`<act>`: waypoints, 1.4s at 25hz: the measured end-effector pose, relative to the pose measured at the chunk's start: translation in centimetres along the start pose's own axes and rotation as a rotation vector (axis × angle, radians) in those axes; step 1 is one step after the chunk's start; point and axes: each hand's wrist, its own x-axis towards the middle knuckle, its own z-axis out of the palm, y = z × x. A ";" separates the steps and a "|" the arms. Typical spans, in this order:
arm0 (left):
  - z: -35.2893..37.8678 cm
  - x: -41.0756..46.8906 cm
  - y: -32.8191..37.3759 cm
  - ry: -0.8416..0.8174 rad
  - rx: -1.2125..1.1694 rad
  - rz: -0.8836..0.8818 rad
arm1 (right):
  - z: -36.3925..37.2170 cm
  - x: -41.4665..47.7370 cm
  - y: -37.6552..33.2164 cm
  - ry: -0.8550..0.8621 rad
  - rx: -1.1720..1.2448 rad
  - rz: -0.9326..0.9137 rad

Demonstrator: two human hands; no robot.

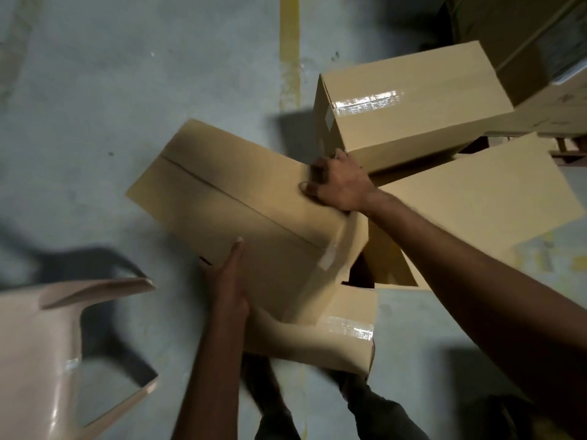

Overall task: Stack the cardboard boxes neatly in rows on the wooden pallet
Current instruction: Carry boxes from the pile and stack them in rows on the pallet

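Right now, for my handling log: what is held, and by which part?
The tilted cardboard box: right hand grips its far edge; left hand presses flat on its near side.

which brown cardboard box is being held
Follow the yellow painted floor line down to the cluster of brown cardboard boxes. The held box is the tilted one with a dark centre seam. Only it has the left hand pressing and right hand gripping it.

The tilted box [241, 198] and the box behind it [413, 100] are plain tan-brown with no print. Glossy clear tape [365, 103] shines white along the rear one's seam. The concrete floor [95, 106] is dull grey-green, crossed by a worn yellow line [289, 52]. The carton [38, 344] at lower left looks paler, pinkish-beige.
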 end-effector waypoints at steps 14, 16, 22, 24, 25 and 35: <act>-17.4 -22.0 5.7 -0.386 0.582 0.401 | -5.8 -40.8 -5.5 -0.085 0.987 0.430; -19.1 -26.1 3.6 -0.445 0.553 0.440 | -5.5 -46.8 -4.8 -0.026 1.039 0.452; -22.3 -39.6 -5.3 -0.554 0.563 0.530 | -4.0 -63.8 0.2 0.196 1.176 0.442; -23.1 -44.4 -8.1 -0.624 0.544 0.526 | -3.5 -69.6 1.8 0.279 1.194 0.444; -23.4 -46.8 -9.5 -0.664 0.547 0.520 | -3.3 -72.4 2.5 0.322 1.199 0.454; -27.7 -56.7 -24.6 -1.013 0.683 0.446 | 6.9 -97.9 4.8 0.615 1.265 0.633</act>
